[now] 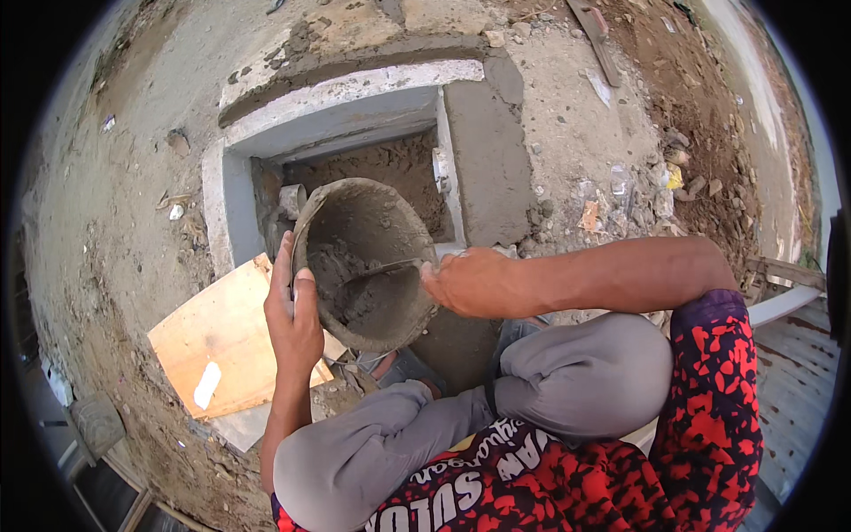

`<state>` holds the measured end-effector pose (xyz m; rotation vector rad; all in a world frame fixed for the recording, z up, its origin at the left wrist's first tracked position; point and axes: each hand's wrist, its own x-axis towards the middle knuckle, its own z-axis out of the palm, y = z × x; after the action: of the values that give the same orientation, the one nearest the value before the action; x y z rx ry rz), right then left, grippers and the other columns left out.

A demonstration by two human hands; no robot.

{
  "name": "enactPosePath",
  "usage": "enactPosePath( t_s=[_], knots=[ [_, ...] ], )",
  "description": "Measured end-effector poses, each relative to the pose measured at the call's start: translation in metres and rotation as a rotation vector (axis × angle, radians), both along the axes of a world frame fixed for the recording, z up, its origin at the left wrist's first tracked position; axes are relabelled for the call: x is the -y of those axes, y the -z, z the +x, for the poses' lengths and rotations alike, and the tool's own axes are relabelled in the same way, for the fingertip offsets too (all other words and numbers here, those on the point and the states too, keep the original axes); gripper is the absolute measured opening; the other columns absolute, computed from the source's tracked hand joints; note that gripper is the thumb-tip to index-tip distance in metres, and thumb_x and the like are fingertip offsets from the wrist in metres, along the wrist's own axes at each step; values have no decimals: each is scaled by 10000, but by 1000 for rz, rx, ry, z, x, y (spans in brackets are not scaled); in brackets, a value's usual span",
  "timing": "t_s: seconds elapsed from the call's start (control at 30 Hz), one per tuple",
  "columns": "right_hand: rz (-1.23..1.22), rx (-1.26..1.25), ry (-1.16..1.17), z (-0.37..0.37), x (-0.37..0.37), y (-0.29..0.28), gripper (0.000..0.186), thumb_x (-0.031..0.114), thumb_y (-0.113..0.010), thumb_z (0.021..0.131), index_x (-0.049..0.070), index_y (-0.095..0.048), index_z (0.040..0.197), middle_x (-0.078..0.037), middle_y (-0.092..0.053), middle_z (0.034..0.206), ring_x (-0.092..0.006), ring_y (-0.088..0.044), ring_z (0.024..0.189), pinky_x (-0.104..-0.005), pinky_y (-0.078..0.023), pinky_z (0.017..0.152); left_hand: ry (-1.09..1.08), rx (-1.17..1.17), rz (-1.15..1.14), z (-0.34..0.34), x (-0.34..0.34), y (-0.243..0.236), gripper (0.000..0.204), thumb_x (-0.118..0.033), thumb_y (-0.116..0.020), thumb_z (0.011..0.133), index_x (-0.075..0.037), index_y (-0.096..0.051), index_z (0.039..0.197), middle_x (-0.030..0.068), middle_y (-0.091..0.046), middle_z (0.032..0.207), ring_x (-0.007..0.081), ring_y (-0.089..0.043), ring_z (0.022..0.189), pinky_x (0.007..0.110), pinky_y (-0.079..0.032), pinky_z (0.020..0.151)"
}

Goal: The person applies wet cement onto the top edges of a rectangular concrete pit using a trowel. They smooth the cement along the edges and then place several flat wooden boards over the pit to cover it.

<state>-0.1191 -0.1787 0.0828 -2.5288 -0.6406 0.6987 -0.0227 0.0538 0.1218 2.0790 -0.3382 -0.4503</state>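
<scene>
A mortar-caked bucket is tilted above the near edge of a concrete pit, its mouth facing me. My left hand grips the bucket at its left rim, with the thumb on the near side. Wet grey mortar lies in the bucket's left part. From the right, my right hand is closed on the handle end of a trowel. The trowel's thin metal part reaches into the bucket toward the mortar, which hides most of its blade.
A wooden board lies left of the bucket. White pipe ends stick out inside the pit, above loose soil. Smoothed mortar borders the pit's right side. Rubble and litter lie farther right; a long tool rests beyond.
</scene>
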Motion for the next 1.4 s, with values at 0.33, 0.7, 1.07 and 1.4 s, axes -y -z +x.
enactPosePath(
  t_s=[0.33, 0.7, 1.07, 1.4],
  knots=[
    [-362, 238, -92, 40, -4, -8, 286, 107, -473, 890, -90, -544, 1083, -195, -661, 797, -344, -691, 746, -439, -531, 591, 138, 71, 12, -9, -1, 6, 498, -119, -422, 967, 98, -385, 1414, 215, -451, 1440, 265, -419, 1346, 346, -287, 1116],
    [13, -506, -319, 45, 13, 23, 389, 106, -603, 774, -30, -513, 1128, -248, -646, 810, -416, -647, 809, -472, -514, 696, 200, 99, -23, -19, -23, 8, 481, -62, -479, 933, 69, -425, 1393, 248, -524, 1361, 365, -502, 1285, 434, -284, 1133],
    [652, -882, 220, -19, 13, 42, 618, 157, -610, 807, 95, -455, 1401, -102, -603, 797, -171, -553, 540, -342, -481, 544, 66, -48, -49, -8, -26, 3, 503, -106, -423, 970, 124, -362, 1413, 258, -423, 1449, 305, -391, 1371, 378, -279, 1129],
    [745, -509, 822, -105, 77, 17, 651, 176, -616, 819, 20, -422, 1421, -182, -656, 1040, -249, -640, 849, -385, -507, 776, -122, -15, -133, -1, -24, 14, 559, -200, -451, 999, 101, -301, 1445, 227, -388, 1461, 275, -411, 1333, 373, -320, 1103]
  ],
)
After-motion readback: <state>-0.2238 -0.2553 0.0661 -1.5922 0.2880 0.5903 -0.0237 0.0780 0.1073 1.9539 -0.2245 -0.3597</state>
